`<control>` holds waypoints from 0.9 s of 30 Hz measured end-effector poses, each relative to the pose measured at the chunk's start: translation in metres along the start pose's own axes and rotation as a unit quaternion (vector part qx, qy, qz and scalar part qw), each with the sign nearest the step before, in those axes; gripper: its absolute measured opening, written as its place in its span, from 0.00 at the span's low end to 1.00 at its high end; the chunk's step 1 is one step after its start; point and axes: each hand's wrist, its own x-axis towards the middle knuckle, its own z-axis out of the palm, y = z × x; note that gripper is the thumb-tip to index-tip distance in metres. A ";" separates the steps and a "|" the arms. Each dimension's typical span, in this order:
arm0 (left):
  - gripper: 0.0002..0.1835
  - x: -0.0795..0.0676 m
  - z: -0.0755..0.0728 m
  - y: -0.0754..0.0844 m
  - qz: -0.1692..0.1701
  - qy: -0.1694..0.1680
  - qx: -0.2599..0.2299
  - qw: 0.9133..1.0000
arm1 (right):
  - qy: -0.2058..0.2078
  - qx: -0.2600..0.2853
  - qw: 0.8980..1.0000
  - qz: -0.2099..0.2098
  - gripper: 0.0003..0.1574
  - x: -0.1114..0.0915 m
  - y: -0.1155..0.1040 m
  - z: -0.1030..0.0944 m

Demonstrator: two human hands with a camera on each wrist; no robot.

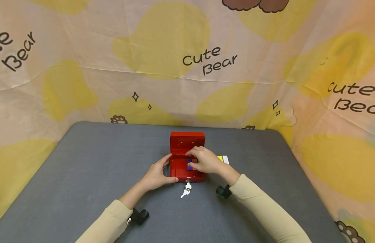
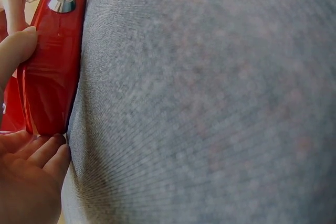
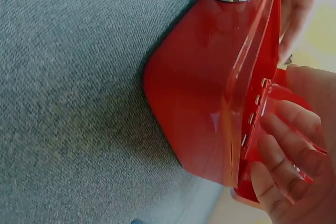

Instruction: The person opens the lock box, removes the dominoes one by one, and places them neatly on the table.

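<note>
A red metal cash box (image 1: 179, 168) stands on the table with its lid (image 1: 187, 138) raised. My left hand (image 1: 157, 174) grips its left side, thumb over the front corner and fingertips against the side wall. Above the box's right half is my right hand (image 1: 207, 160), thumb and fingers apart, with nothing seen between them. A small flat blue-and-reddish item (image 1: 189, 164) lies in the box, partly hidden under that hand. In the right wrist view its fingers (image 3: 286, 153) spread by the hinge. Keys (image 1: 186, 190) hang from the silver front lock (image 2: 63, 2).
A yellow-and-white flat item (image 1: 225, 159) lies to the right of the box, partly behind the right hand. The grey table (image 1: 114, 152) ends at a printed cloth backdrop (image 1: 163, 50) on the far side and both flanks. Each wrist wears a dark camera (image 1: 140, 216).
</note>
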 end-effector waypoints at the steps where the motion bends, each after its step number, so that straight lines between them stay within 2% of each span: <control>1: 0.50 0.000 0.000 0.000 0.001 0.000 -0.001 1.000 | 0.001 -0.005 1.000 0.000 0.23 0.000 -0.001 0.001; 27: 0.50 0.001 0.000 -0.001 0.000 0.002 0.002 1.000 | -0.016 -0.100 0.995 0.019 0.26 -0.001 -0.009 0.015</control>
